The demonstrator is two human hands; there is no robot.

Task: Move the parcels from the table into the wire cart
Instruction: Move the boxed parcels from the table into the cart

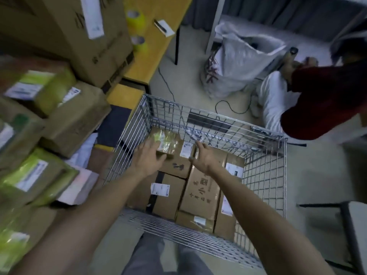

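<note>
L hand (148,156) on parcel (165,143), long axis toward far cart (264,175) wall.

Labelled brown parcels (200,193) cover the wire cart (264,175) floor, while other parcels (75,120) sit piled on the yellow table (158,52).

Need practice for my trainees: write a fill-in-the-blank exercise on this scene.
1. The left hand touches the small parcel inside the wire cart; the right hand holds ____.
2. The two tape rolls on the table are ____.
3. The other person's top is ____.
Missing: nothing; yellow; red.
</note>
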